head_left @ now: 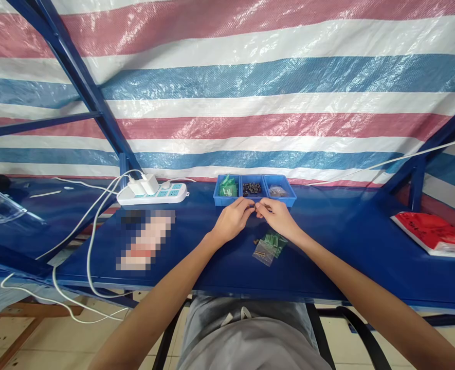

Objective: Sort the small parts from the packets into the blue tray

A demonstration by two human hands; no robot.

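Note:
My left hand [234, 218] and my right hand [276, 215] meet fingertip to fingertip above the table, just in front of the blue bins. Both are pinched closed; whatever lies between the fingers is too small to make out. Below them on the table are a green-printed bag [275, 243] and a small clear bag [264, 253] with brass-coloured pieces inside. A tiny brown piece [255, 241] sits beside these bags. Behind my hands, the left blue bin [222, 201] holds green bags, the middle one small dark parts [252, 188], the right one clear bags [278, 191].
A white power strip [153, 195] with plugs and trailing white cables [93, 246] lies at the left. A red and white package [435, 234] rests at the far right. Blue metal struts [92, 97] frame both sides, before a striped sheet [269, 82].

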